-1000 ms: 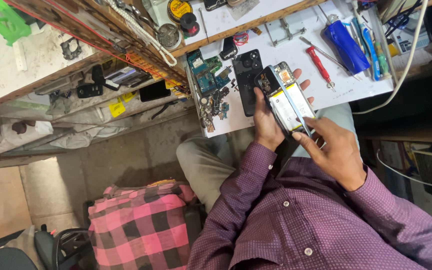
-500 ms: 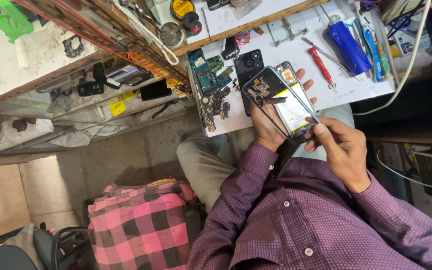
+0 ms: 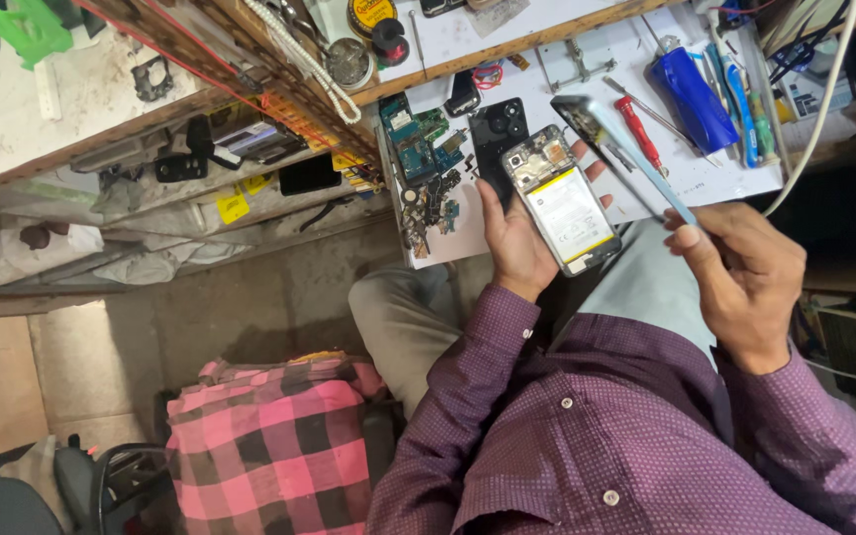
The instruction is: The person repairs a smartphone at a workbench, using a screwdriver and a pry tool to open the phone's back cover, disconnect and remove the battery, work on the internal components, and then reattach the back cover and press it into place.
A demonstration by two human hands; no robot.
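Note:
My left hand (image 3: 513, 238) holds an opened smartphone (image 3: 565, 201) with its back off, so the white battery and the circuit board show. My right hand (image 3: 743, 279) holds the phone's removed back cover (image 3: 622, 147) by one end, lifted up and to the right of the phone, its edge turned toward me. Both hands hover over the near edge of a white work board (image 3: 715, 173). My purple dotted shirt fills the lower right.
On the white board lie a red-handled screwdriver (image 3: 637, 131), a blue bottle (image 3: 694, 99), a black phone back (image 3: 495, 134), green circuit boards (image 3: 414, 134) and several small parts. A wooden shelf (image 3: 250, 79) with cables stands to the left. A pink checked cloth (image 3: 269, 446) lies below.
The back cover has come off the phone: my right hand has swung it up and to the right, exposing the battery. My left hand still holds the phone.

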